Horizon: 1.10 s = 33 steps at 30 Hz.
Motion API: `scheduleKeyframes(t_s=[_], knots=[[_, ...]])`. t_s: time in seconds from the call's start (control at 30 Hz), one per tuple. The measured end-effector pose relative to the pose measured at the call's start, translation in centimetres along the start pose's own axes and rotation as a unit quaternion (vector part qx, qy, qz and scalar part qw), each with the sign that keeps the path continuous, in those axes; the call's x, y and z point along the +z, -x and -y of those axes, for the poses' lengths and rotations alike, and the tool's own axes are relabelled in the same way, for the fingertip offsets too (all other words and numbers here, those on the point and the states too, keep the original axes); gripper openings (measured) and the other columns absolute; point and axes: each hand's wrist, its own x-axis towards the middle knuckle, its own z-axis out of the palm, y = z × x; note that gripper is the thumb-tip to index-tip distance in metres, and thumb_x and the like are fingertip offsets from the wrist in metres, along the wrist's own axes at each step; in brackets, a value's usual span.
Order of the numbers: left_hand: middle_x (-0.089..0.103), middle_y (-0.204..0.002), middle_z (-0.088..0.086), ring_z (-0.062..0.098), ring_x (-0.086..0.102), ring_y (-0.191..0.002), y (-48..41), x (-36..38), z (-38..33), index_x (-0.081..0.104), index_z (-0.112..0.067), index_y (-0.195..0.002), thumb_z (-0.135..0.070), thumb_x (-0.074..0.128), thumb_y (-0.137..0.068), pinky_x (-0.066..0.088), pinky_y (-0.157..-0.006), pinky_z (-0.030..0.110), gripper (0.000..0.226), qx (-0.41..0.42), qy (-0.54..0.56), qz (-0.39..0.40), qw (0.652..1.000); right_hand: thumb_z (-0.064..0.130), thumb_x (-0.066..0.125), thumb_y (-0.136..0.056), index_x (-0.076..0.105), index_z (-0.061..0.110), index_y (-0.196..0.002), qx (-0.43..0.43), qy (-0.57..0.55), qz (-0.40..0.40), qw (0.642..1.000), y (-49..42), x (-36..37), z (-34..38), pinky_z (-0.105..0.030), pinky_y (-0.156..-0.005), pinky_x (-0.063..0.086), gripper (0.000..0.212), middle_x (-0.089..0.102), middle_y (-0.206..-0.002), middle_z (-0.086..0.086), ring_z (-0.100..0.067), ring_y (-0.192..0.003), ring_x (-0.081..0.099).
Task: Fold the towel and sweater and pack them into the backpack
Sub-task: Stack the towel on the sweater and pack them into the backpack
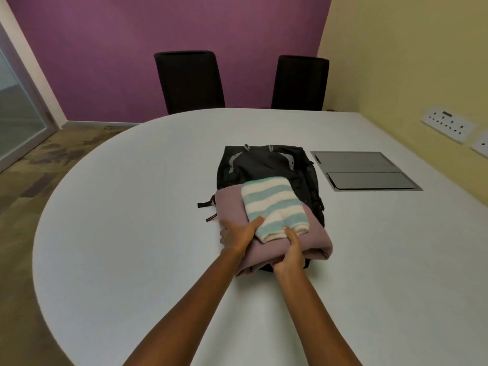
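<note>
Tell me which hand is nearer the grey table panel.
Right. The right hand, gripping the sweater, is down-left of the grey panel; the left hand is farther left.

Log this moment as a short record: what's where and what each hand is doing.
backpack: black, flat on the white table
sweater: mauve, folded, over the backpack's near end
towel: striped, folded, on top of the sweater
left hand: grips sweater's left edge, thumb on towel
right hand: grips sweater's near edge, thumb on towel
packed: not yet
</note>
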Motion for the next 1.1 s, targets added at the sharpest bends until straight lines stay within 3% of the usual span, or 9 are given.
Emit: scheduleKeyframes(t_s=[0.1, 0.23, 0.33, 0.47, 0.57, 0.87, 0.97, 1.03, 1.1], knots=[[0.029, -0.146, 0.016, 0.032, 0.033, -0.132, 0.1, 0.5, 1.0, 0.006, -0.011, -0.147, -0.06, 0.074, -0.063, 0.033, -0.109, 0.048, 0.118, -0.013, -0.032, 0.007, 0.999, 0.022, 0.072, -0.074, 0.047, 0.012, -0.119, -0.001, -0.015, 0.027, 1.0, -0.8, -1.7, -0.9, -0.043, -0.075, 0.052, 0.052, 0.059, -0.122, -0.014, -0.035, -0.107, 0.057], [0.033, -0.143, 0.016, 0.032, 0.038, -0.129, -0.6, -0.2, 1.9, 0.017, -0.009, -0.144, -0.058, 0.079, -0.058, 0.038, -0.106, 0.046, 0.117, -0.052, 0.039, 0.029, 0.997, 0.039, 0.085, -0.043, 0.051, 0.016, -0.125, 0.0, -0.025, 0.065, 0.998, -0.5, -2.3, -1.6, -0.038, -0.071, 0.052, 0.092, 0.061, -0.121, -0.012, -0.031, -0.104, 0.059], [0.053, -0.129, 0.012, 0.03, 0.054, -0.111, -1.5, -0.7, 2.8, 0.036, -0.012, -0.135, -0.065, 0.082, -0.031, 0.049, -0.094, 0.048, 0.126, -0.08, 0.126, 0.08, 0.986, 0.03, 0.067, -0.077, 0.049, 0.019, -0.128, 0.008, -0.014, 0.065, 0.998, -1.0, -3.3, -1.9, -0.034, -0.068, 0.048, 0.056, 0.062, -0.116, -0.01, -0.027, -0.093, 0.058], [0.061, -0.12, 0.012, 0.028, 0.058, -0.105, -1.7, -0.7, 3.0, 0.048, -0.009, -0.128, -0.047, 0.08, -0.063, 0.052, -0.087, 0.044, 0.082, -0.075, 0.146, 0.127, 0.978, 0.028, 0.056, -0.086, 0.044, 0.022, -0.133, 0.021, -0.06, 0.116, 0.991, -1.3, -3.4, -2.9, -0.042, -0.071, 0.05, 0.048, 0.058, -0.118, -0.014, -0.031, -0.096, 0.057], [0.061, -0.12, 0.013, 0.029, 0.058, -0.107, -2.0, -0.7, 2.9, 0.049, -0.007, -0.127, -0.04, 0.077, -0.07, 0.051, -0.09, 0.044, 0.071, -0.067, 0.148, 0.14, 0.977, 0.024, 0.056, -0.087, 0.044, 0.022, -0.134, 0.014, -0.069, 0.122, 0.99, -1.5, -3.0, -3.3, -0.045, -0.075, 0.05, 0.049, 0.059, -0.114, -0.013, -0.03, -0.096, 0.057], [0.063, -0.119, 0.013, 0.03, 0.062, -0.106, -2.6, -0.2, 1.1, 0.048, -0.013, -0.13, -0.052, 0.088, -0.038, 0.052, -0.09, 0.049, 0.107, -0.065, 0.186, 0.232, 0.953, 0.021, 0.052, -0.089, 0.043, 0.019, -0.133, -0.005, -0.088, 0.096, 0.992, -2.9, -1.7, -1.6, -0.042, -0.07, 0.05, 0.045, 0.058, -0.104, -0.009, -0.025, -0.09, 0.056], [0.064, -0.119, 0.014, 0.032, 0.061, -0.11, -2.3, -0.5, 0.0, 0.049, -0.016, -0.131, -0.069, 0.071, -0.057, 0.048, -0.096, 0.053, 0.093, -0.047, 0.204, 0.25, 0.945, 0.022, 0.052, -0.091, 0.045, 0.021, -0.128, -0.01, -0.111, 0.102, 0.989, -2.9, -0.8, 0.0, -0.04, -0.069, 0.051, 0.038, 0.059, -0.1, -0.008, -0.024, -0.088, 0.057], [0.063, -0.116, 0.021, 0.036, 0.061, -0.107, -2.7, -0.8, -0.6, 0.05, -0.012, -0.132, -0.08, 0.039, -0.074, 0.048, -0.096, 0.049, 0.09, -0.026, 0.208, 0.222, 0.952, 0.024, 0.051, -0.091, 0.047, 0.021, -0.128, -0.015, -0.134, 0.121, 0.983, -2.7, 0.2, 1.4, -0.035, -0.062, 0.058, 0.037, 0.061, -0.099, -0.007, -0.023, -0.088, 0.058], [0.065, -0.097, 0.017, 0.029, 0.06, -0.083, -3.5, -0.9, -0.8, 0.057, -0.002, -0.122, -0.064, 0.012, -0.091, 0.05, -0.073, 0.034, 0.082, 0.024, 0.18, 0.16, 0.97, 0.026, 0.052, -0.091, 0.049, 0.02, -0.13, -0.016, -0.152, 0.134, 0.979, -2.7, 1.2, 2.7, -0.034, -0.059, 0.059, 0.039, 0.062, -0.1, -0.007, -0.023, -0.089, 0.059]])
